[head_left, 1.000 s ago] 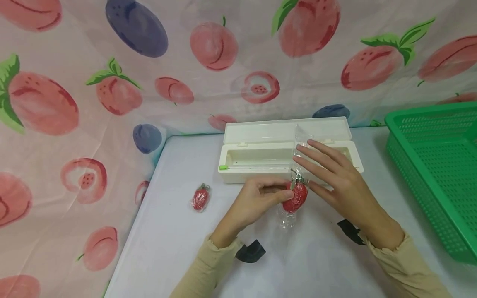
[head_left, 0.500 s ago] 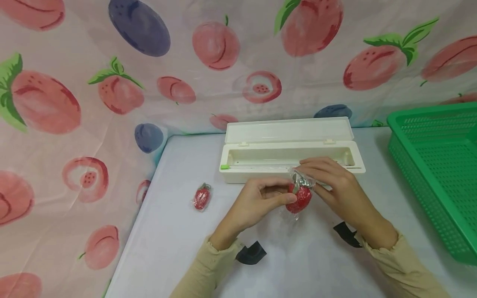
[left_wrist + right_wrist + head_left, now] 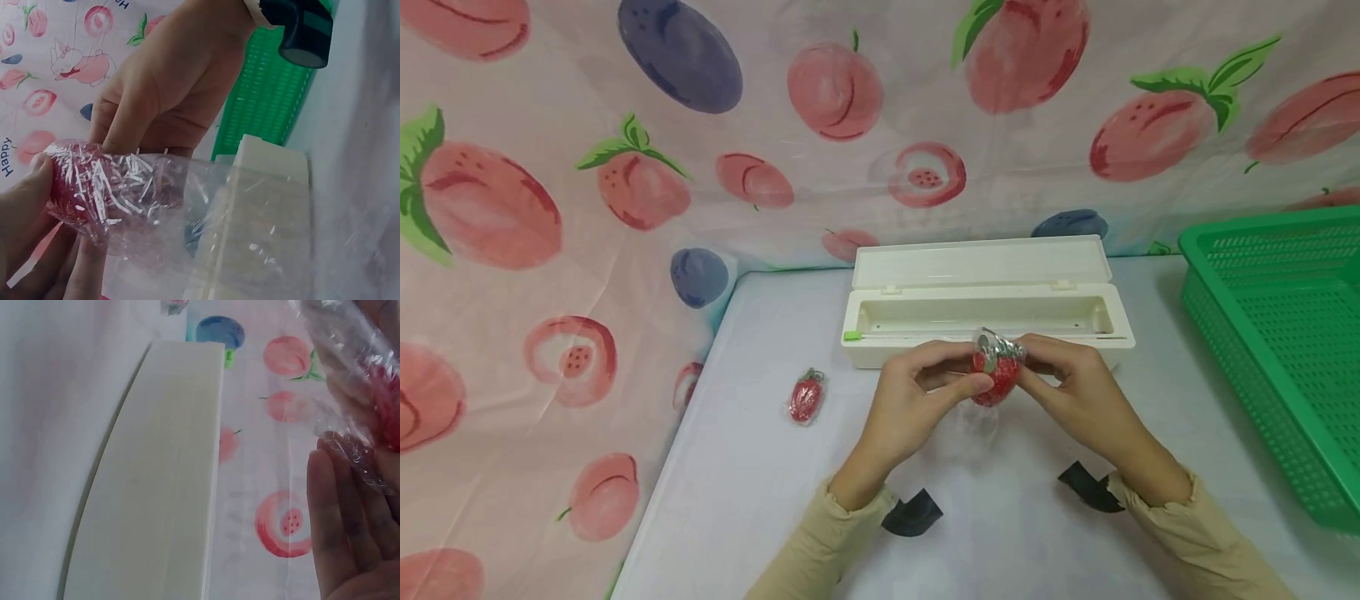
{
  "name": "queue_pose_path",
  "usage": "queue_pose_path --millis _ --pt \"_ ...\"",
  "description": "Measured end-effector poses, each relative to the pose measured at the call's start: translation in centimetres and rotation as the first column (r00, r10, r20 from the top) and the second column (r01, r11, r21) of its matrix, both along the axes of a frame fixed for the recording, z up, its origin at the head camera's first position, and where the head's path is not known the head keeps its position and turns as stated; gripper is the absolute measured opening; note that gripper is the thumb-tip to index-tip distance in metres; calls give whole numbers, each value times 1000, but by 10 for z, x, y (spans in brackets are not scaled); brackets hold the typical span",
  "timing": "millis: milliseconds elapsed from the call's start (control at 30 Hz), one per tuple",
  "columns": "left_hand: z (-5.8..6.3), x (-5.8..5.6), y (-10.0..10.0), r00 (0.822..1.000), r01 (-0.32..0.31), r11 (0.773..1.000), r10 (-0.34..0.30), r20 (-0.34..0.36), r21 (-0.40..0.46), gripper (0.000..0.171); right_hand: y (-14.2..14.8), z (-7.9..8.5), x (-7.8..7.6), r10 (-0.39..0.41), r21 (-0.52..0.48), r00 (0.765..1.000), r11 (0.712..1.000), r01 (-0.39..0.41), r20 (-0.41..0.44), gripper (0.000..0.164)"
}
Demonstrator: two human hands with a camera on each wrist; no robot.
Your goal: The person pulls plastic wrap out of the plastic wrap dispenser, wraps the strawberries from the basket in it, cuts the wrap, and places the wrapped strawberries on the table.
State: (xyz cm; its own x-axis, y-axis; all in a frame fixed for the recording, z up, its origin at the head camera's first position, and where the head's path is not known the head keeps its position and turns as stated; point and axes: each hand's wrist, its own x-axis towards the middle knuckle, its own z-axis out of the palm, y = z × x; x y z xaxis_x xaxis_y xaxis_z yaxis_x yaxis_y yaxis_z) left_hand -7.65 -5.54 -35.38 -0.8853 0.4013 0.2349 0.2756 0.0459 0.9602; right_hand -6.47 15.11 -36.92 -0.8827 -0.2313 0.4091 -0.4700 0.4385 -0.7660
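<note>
A red strawberry with green leaves is held up in front of the white box, with clear plastic film around it. My left hand pinches the strawberry between thumb and fingers from the left. On the other side, my right hand brings thumb and index finger to the film at the strawberry's upper right and appears to pinch it. In the left wrist view, loose film trails rightward from the red fruit. The right wrist view cuts the strawberry off at its edge.
A smaller film-wrapped strawberry lies on the white table to the left. Behind the hands stands a long white box, lid raised, with a green slider on its front rim. A green basket stands at the right.
My right hand has come down from its spread position over the film to the strawberry's right side. The upright film is now folded over the strawberry's top. The left hand keeps its grip.
</note>
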Motion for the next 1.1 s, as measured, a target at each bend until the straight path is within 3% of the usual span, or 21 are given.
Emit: queue_pose_path --millis 367,700,900,1100 --pt "-4 -1 2 992 -102 994 104 -68 29 30 -2 3 2 98 -110 989 990 -87 107 32" --pt "-2 -1 3 988 -130 984 118 99 121 32 -2 4 3 182 -192 960 971 -142 213 29" --pt "-2 -2 2 982 -161 975 143 127 151 43 -4 8 6 176 -202 954 971 -128 241 30" --pt "-2 -3 1 978 -173 978 157 141 116 57 -8 7 7 152 -196 959 975 -105 239 32"
